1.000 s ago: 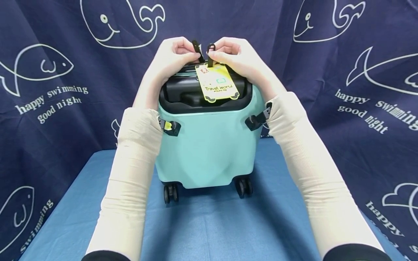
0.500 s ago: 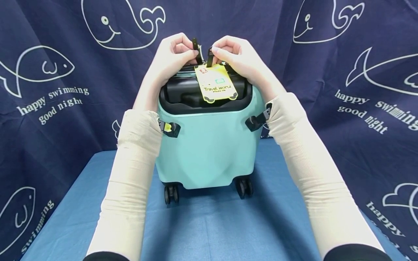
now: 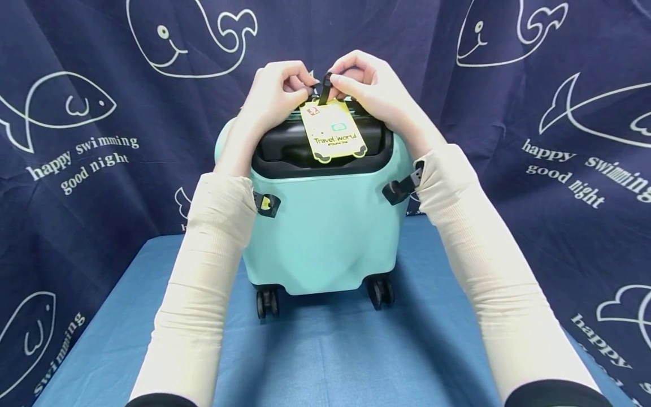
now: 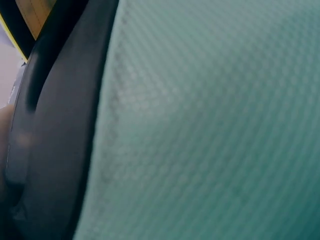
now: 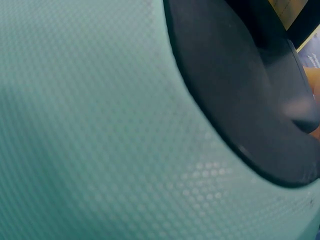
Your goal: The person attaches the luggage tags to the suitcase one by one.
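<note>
A mint-green suitcase (image 3: 325, 232) stands upright on its wheels, its black handle recess (image 3: 274, 144) facing me. A yellow luggage tag (image 3: 333, 133) printed "Travel World" hangs over that recess from a black strap (image 3: 326, 89). My right hand (image 3: 375, 87) pinches one upright part of the strap between thumb and fingertips. Just left of it, my left hand (image 3: 278, 93) pinches the strap's other end, mostly covered by the fingers. Both wrist views are filled by the ribbed green shell (image 4: 210, 120) and black trim (image 5: 225, 95), with only a sliver of fingers at the edge.
The suitcase rests on a table with a blue cloth (image 3: 315, 356). Behind it and on both sides hangs a dark blue curtain (image 3: 396, 34) with white whale and fish drawings. Black wrist-camera mounts (image 3: 399, 191) sit close in front of the shell.
My left hand first draws its strap end slightly left and up, then lowers it and brings it toward the right hand. The tag shifts slightly left. The right hand stays nearly in place.
</note>
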Tool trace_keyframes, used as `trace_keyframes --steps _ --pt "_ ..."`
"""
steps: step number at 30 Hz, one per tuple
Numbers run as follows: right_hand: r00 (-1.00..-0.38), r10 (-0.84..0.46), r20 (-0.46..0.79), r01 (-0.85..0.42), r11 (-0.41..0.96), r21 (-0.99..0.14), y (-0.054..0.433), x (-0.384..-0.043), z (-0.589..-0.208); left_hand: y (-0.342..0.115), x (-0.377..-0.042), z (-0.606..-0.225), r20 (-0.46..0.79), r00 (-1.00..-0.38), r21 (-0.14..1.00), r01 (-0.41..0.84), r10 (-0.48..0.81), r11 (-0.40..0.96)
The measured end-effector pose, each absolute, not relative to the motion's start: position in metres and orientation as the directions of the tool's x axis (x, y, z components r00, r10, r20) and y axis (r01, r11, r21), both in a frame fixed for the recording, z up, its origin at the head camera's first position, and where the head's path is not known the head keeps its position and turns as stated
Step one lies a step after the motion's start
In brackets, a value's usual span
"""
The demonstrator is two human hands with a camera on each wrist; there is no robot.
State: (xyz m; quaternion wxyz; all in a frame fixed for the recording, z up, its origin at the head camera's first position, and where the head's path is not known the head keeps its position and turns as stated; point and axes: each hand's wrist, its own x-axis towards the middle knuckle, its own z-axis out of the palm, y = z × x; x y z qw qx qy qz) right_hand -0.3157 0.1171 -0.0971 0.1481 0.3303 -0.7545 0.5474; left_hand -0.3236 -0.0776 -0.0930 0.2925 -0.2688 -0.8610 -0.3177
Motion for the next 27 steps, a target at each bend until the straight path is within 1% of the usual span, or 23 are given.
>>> trace_keyframes --steps 5,10,21,27 --pt "-0.709 -0.350 0.612 -0.690 0.168 -0.704 0.1190 -0.3155 -0.0974 -0.0766 -0.3239 -0.0935 0.688 -0.661 0.363 0.670 0.299 0.647" --pt "-0.708 -0.349 0.614 -0.689 0.150 -0.709 0.1191 -0.3158 -0.0974 -0.0766 -0.3234 -0.0937 0.685 -0.661 0.359 0.671 0.305 0.649" --pt "-0.755 -0.314 0.575 -0.650 0.241 -0.721 0.1187 -0.3165 -0.0976 -0.0768 -0.3249 -0.0935 0.660 -0.696 0.388 0.638 0.283 0.665" --pt "-0.779 -0.276 0.563 -0.626 0.281 -0.728 0.1169 -0.3159 -0.0961 -0.0791 -0.3252 -0.0925 0.615 -0.752 0.456 0.584 0.237 0.671"
